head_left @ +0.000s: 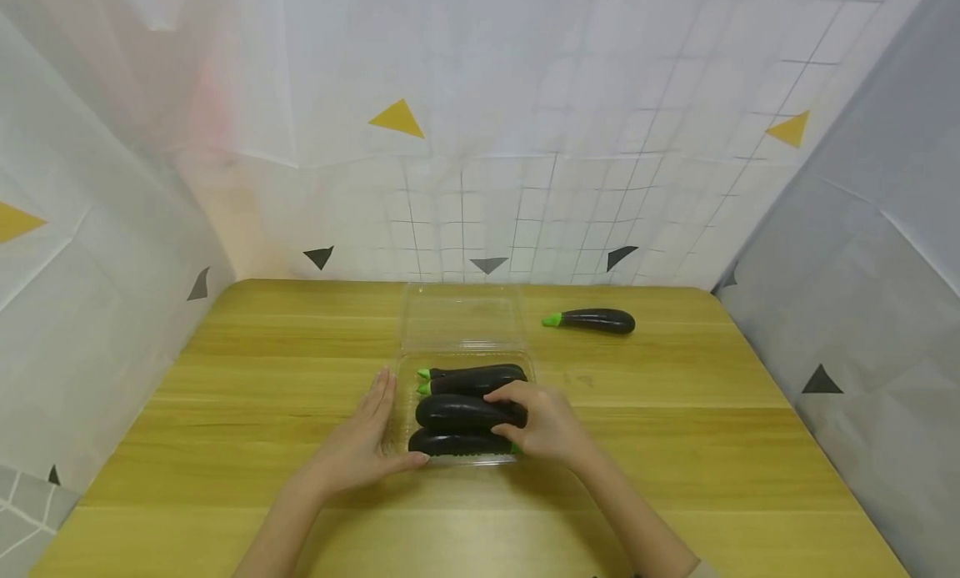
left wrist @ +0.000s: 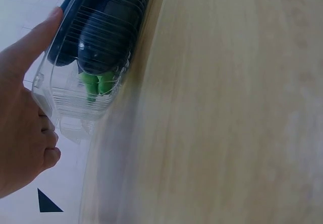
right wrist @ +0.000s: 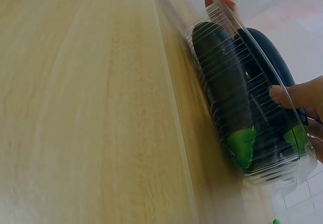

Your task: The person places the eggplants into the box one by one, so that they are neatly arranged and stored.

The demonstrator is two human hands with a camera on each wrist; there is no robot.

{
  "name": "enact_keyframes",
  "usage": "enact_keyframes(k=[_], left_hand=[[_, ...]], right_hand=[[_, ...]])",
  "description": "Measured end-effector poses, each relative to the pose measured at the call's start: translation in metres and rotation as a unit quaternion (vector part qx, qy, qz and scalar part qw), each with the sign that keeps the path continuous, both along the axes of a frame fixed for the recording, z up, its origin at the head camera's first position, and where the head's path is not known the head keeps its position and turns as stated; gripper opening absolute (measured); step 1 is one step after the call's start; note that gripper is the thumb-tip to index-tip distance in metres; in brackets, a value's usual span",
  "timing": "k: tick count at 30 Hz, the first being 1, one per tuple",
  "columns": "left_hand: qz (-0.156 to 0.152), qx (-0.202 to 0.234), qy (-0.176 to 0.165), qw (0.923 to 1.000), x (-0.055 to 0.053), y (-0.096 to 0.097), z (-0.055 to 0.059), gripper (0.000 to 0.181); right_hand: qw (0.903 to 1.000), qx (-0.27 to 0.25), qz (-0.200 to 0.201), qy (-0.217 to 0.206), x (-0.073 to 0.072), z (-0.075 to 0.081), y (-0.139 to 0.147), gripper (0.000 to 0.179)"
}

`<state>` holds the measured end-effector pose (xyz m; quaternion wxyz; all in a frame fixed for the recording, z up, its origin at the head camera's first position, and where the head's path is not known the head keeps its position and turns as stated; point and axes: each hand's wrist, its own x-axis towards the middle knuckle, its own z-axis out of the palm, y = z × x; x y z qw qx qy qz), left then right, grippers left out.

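Eggplants in box on wooden table; pale walls, perhaps papered.

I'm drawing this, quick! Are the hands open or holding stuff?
Left hand: open, touching the clear rectangular plastic box.
Right hand: holding a long, glossy, dark eggplant.

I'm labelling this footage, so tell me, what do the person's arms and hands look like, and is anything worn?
The left hand and right hand show no gloves or rings. The left forearm is bare as far as it shows. A pale greyish sleeve edges into view on the right forearm.
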<state>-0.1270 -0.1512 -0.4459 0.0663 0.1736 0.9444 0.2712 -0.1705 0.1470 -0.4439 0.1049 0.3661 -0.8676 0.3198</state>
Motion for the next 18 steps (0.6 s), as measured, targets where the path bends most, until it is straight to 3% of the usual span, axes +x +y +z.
enact_keyframes(k=[18], left_hand=[[-0.003, -0.009, 0.001, 1.0000, -0.0011, -0.0004, -0.0008, 0.122]], right_hand=[[0.9997, -0.017, -0.011, 0.014, -0.0015, -0.0025, 0.0035, 0.043]])
